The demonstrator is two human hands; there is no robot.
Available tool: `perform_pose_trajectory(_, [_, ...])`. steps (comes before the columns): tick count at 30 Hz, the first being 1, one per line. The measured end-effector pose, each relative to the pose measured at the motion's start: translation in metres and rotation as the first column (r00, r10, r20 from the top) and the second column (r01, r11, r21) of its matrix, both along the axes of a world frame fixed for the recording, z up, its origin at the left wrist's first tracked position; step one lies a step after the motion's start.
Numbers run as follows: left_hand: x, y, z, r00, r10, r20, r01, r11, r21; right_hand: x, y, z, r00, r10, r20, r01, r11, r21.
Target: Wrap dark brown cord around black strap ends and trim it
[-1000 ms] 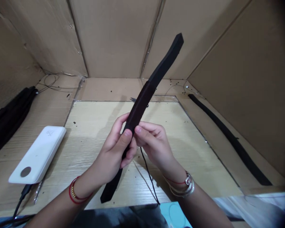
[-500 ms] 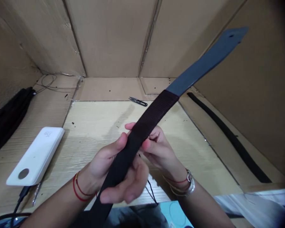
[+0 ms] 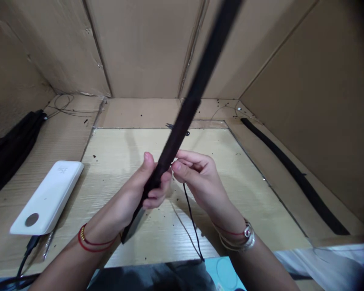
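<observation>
A long flat black strip (image 3: 214, 52) slants across the middle, its upper end out of frame and its edge turned towards me. Dark cord wrapping (image 3: 178, 131), finely ridged, covers its middle part. My left hand (image 3: 139, 186) is closed round the strip just below the wrapping, thumb on the near-left side. At the strip's right edge, my right hand (image 3: 202, 178) pinches a thin dark cord between thumb and fingertips. A black cord (image 3: 188, 206) hangs below the right hand towards the table's front edge. Partly behind the strip lie small thread snips (image 3: 170, 126).
A white power bank (image 3: 47, 198) with a plugged-in cable lies left. Black fabric (image 3: 15, 149) and looped wire (image 3: 63, 106) are behind it. Another black strip (image 3: 294, 173) rests along the right side. Cardboard walls (image 3: 145, 48) enclose the table. A light-blue box (image 3: 220, 275) sits at the front edge.
The strip has turned from its flat face to its edge and tilted steeper, so its blue-grey end is no longer visible. My left fingers have closed round it; my right hand has turned beside it.
</observation>
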State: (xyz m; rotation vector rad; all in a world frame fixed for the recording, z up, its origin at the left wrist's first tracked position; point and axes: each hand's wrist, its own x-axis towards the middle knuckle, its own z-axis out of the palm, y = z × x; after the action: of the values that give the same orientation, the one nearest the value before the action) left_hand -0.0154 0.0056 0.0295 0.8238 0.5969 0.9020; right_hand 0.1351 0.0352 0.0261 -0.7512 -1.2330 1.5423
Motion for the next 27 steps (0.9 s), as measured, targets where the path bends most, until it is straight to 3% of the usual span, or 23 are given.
perform_pose_trajectory(5, [-0.004,0.0,0.001,0.936,-0.176,0.304,0.237,0.955,-0.177,0.002,0.0,-0.001,0.997,-0.068,-0.026,0.069,0.997,0.032])
perform_pose_trajectory(14, [-0.005,0.001,-0.003,0.888,-0.233,0.397,0.335,0.919,-0.208,-0.002,-0.002,-0.002,0.996,-0.038,-0.078,0.042,0.998,0.056])
perform_pose_trajectory(21, [-0.006,0.001,-0.01,0.744,-0.447,0.497,0.577,0.804,-0.14,-0.001,-0.003,-0.001,0.983,0.159,-0.092,-0.164,0.985,-0.052])
perform_pose_trajectory(24, [-0.001,-0.001,-0.014,0.766,-0.506,0.397,0.597,0.789,-0.147,0.001,-0.005,0.001,0.966,0.23,-0.115,-0.236,0.971,-0.042])
perform_pose_trajectory(26, [0.002,-0.001,-0.017,0.86,-0.443,0.251,0.489,0.857,-0.164,0.003,-0.005,0.001,0.968,0.222,-0.12,-0.229,0.972,-0.045])
perform_pose_trajectory(27, [0.004,-0.001,-0.019,0.925,-0.353,0.143,0.373,0.915,-0.153,0.004,-0.005,0.001,0.972,0.203,-0.116,-0.208,0.977,-0.04])
